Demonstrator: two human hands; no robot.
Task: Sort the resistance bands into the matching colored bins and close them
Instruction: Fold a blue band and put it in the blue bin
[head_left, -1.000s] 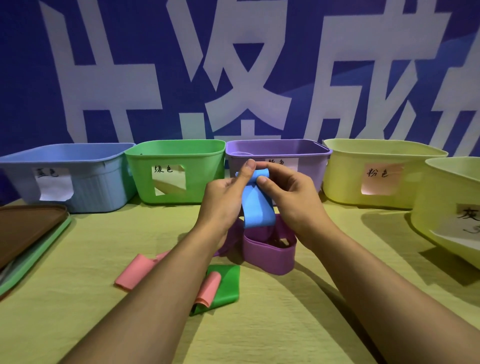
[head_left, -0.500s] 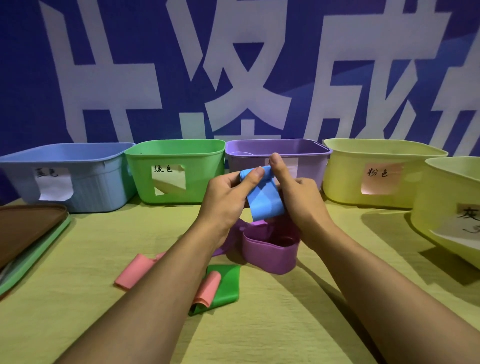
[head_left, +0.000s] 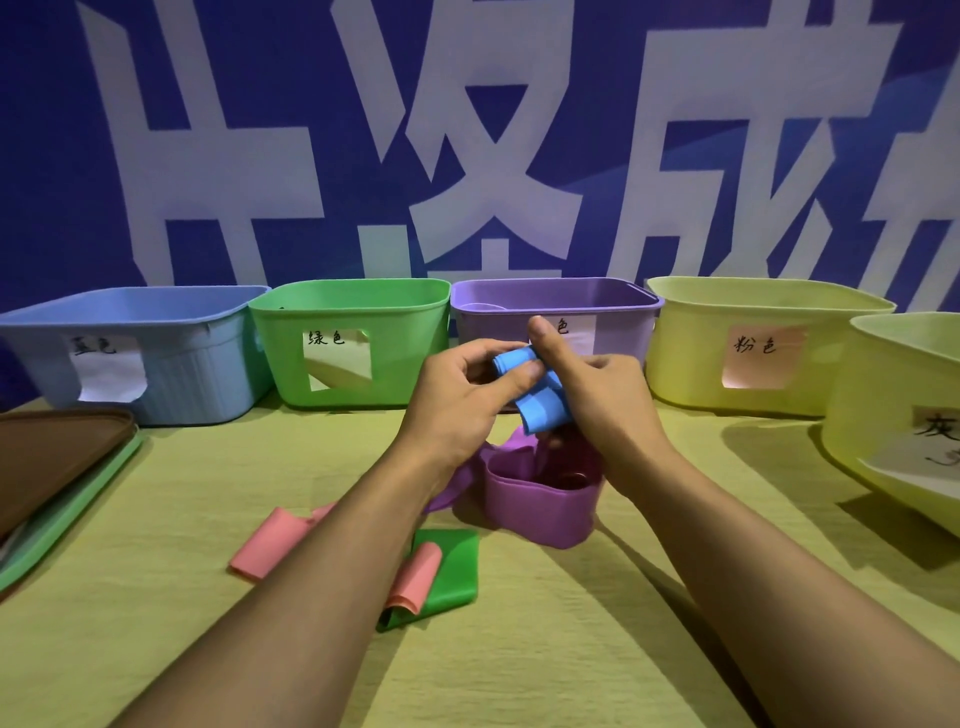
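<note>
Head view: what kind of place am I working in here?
Likely a staged sorting station, not a home: open coloured bins with handwritten labels, like the green bin, stand on a table before a printed blue banner; both hands hold a blue band.

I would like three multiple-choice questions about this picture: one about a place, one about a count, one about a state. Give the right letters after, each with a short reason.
1. Where does the blue bin stand in the row?
A. far left
B. between green and purple
C. far right

2. How many bins are seen in all?
A. three
B. five
C. seven

3. What is the state of the blue band?
A. flat on the table
B. inside the blue bin
C. held by both hands

Answers:
1 A: it is left of the green bin.
2 B: blue, green, the purple bin, the yellow bin, and the cut-off yellow bin.
3 C: the left hand and the right hand both pinch it above the table.
</note>
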